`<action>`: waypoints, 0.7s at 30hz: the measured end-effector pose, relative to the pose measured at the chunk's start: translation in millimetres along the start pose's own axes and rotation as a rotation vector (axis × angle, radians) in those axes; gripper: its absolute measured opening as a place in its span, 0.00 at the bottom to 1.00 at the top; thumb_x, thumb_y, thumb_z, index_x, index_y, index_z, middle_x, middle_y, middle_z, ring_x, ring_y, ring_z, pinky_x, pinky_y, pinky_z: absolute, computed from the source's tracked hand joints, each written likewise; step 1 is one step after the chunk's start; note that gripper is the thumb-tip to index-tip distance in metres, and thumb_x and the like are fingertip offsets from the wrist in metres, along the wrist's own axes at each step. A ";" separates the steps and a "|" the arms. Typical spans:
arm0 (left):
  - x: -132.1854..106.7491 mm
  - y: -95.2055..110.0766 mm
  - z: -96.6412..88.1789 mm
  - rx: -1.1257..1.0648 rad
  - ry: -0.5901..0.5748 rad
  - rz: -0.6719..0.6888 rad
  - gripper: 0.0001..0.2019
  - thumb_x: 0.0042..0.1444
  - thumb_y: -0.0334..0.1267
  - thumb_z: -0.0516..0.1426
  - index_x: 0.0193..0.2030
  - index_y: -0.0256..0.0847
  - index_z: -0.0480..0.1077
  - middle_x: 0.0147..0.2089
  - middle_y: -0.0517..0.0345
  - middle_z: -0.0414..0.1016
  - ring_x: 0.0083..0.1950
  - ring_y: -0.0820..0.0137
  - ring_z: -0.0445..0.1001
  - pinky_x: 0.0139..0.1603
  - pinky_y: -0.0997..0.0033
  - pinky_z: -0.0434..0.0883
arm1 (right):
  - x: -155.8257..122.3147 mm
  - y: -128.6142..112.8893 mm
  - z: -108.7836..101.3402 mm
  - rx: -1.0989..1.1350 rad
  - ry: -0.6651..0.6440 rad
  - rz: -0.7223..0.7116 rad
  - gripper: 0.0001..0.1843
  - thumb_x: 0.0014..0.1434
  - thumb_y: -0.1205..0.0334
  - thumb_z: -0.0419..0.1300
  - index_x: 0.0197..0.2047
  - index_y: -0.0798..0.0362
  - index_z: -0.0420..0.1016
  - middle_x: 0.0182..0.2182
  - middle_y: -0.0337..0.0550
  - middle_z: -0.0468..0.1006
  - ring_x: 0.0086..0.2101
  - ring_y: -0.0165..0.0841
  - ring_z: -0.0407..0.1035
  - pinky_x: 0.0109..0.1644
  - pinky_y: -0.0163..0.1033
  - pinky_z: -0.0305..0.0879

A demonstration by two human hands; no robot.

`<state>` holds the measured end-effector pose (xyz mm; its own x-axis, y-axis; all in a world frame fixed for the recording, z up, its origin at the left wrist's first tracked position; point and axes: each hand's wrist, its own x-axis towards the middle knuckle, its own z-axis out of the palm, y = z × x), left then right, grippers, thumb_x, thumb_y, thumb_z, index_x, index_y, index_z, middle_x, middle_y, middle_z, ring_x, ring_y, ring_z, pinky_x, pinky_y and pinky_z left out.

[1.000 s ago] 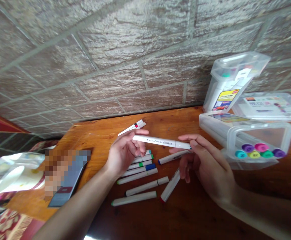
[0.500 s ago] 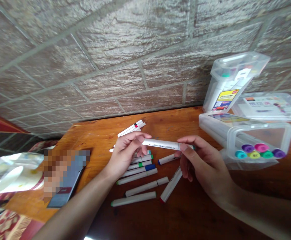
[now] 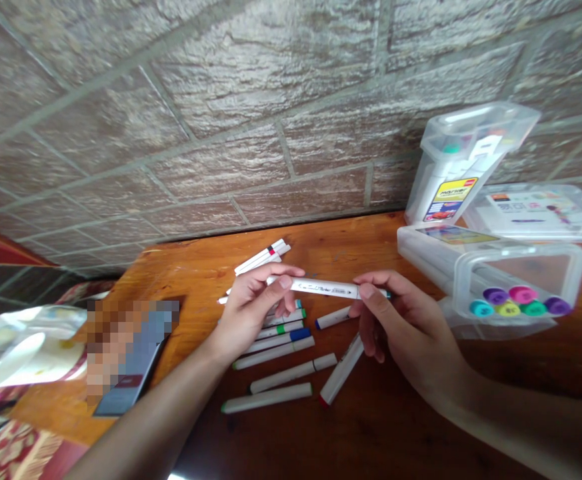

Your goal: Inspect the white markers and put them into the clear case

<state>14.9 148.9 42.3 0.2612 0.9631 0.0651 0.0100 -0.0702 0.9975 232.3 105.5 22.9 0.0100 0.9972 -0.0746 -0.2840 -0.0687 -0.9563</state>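
Observation:
Between my two hands a white marker [image 3: 323, 289] is held level above the table, its printed side toward me. My left hand [image 3: 258, 293] pinches one end between thumb and fingers. At the other end, where a dark teal tip shows, my right hand [image 3: 403, 317] grips it the same way. Below lie several loose white markers: one with a red end [image 3: 341, 373], one with a blue end [image 3: 333, 318], one with a black band [image 3: 293, 373] and one with green ends [image 3: 268, 398]. My left hand partly covers others, including a blue-capped marker [image 3: 281, 340].
On the right, a clear marker case [image 3: 491, 267] lies with colored caps facing out. Another case [image 3: 451, 173] stands upright behind it, beside a flat clear box [image 3: 545, 213]. A dark, partly blurred tablet-like object [image 3: 141, 360] lies left on the wooden table [image 3: 341, 233]. A stone-patterned wall [image 3: 271, 133] rises behind.
The white marker has turned slightly about its length, and its print reads more clearly. Both hands stay in nearly the same place.

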 end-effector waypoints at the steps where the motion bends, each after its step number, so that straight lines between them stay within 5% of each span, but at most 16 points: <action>1: 0.0 -0.1 -0.2 0.007 -0.001 0.001 0.14 0.63 0.45 0.64 0.47 0.37 0.81 0.23 0.60 0.74 0.23 0.75 0.66 0.24 0.75 0.61 | -0.5 0.2 -0.6 -0.005 -0.014 -0.003 0.18 0.62 0.45 0.68 0.44 0.49 0.73 0.27 0.37 0.80 0.15 0.26 0.66 0.14 0.29 0.60; 16: -1.5 3.1 1.9 0.067 -0.018 -0.007 0.12 0.60 0.43 0.67 0.45 0.36 0.79 0.23 0.60 0.76 0.22 0.77 0.68 0.24 0.78 0.63 | -2.3 -1.7 -1.7 -0.028 -0.043 0.009 0.17 0.61 0.45 0.69 0.41 0.48 0.72 0.26 0.38 0.81 0.14 0.26 0.65 0.14 0.30 0.60; 21: -1.8 4.3 2.9 0.072 -0.023 -0.021 0.13 0.60 0.44 0.67 0.42 0.35 0.78 0.24 0.60 0.76 0.23 0.77 0.67 0.24 0.79 0.64 | -3.7 -0.8 -2.8 -0.029 -0.055 0.027 0.17 0.62 0.45 0.68 0.41 0.48 0.71 0.19 0.32 0.75 0.14 0.26 0.65 0.15 0.28 0.60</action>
<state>17.3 146.1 46.4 0.2826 0.9583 0.0424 0.0847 -0.0690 0.9940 235.2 101.9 23.2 -0.0498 0.9951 -0.0857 -0.2552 -0.0956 -0.9622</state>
